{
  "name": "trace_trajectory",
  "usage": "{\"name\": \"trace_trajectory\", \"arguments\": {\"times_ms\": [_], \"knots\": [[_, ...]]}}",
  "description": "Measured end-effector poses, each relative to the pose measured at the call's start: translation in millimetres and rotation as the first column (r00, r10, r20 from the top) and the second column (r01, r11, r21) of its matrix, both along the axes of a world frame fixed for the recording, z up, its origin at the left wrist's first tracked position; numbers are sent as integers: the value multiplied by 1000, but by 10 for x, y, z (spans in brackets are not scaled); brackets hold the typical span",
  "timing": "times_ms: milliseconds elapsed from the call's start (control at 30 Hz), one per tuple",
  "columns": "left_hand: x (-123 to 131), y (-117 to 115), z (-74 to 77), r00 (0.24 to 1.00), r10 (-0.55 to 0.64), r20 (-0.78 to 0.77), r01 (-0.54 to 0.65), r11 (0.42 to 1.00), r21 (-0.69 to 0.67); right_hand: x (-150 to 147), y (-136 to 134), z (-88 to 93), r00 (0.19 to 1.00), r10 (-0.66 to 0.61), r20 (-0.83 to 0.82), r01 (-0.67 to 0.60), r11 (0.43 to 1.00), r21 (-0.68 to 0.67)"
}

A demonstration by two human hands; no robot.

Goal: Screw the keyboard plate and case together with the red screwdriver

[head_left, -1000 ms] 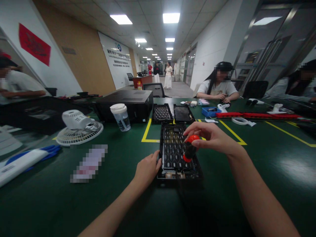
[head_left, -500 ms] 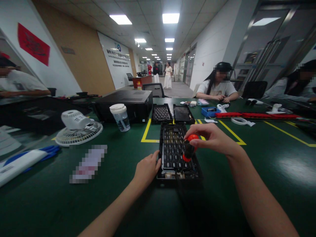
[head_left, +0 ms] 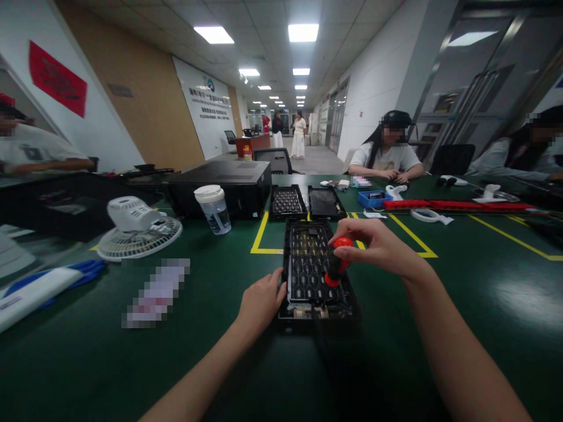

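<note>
A shallow black case [head_left: 308, 264] lies on the green table in front of me, with rows of dark oval cells inside. A pale part and some wires show at its near end. My left hand [head_left: 263, 298] grips the left wall of the case, its fingertips along the outer side. Over the case's right side, my right hand [head_left: 373, 243] is closed round the top of a red-and-black screwdriver [head_left: 338, 264]. The screwdriver stands nearly upright and points down into the case. Its tip is too dark to make out.
Two similar black cases [head_left: 288, 200] lie behind, near a large black box [head_left: 220, 181]. A lidded cup [head_left: 213, 210] and a white fan [head_left: 138, 228] stand to the left. A blue tray [head_left: 373, 198] and red strips [head_left: 457, 205] lie at right. Co-workers sit on both sides.
The whole view has shifted very slightly. My right hand stays on the screwdriver in the same spot, and my left hand still holds the case's left wall.
</note>
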State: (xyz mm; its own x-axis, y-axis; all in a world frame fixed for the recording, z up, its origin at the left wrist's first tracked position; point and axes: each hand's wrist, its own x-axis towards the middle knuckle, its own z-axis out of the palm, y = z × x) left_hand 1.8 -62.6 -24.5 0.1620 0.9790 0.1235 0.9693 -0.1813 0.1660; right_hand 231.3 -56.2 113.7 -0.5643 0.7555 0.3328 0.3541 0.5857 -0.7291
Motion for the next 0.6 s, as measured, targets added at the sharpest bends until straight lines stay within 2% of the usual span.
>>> {"name": "trace_trajectory", "arguments": {"times_ms": [600], "knots": [[-9,7,-41,1000,-17,21,16,999,30,-58,-15,1,992,-112,51,107,990,90]]}}
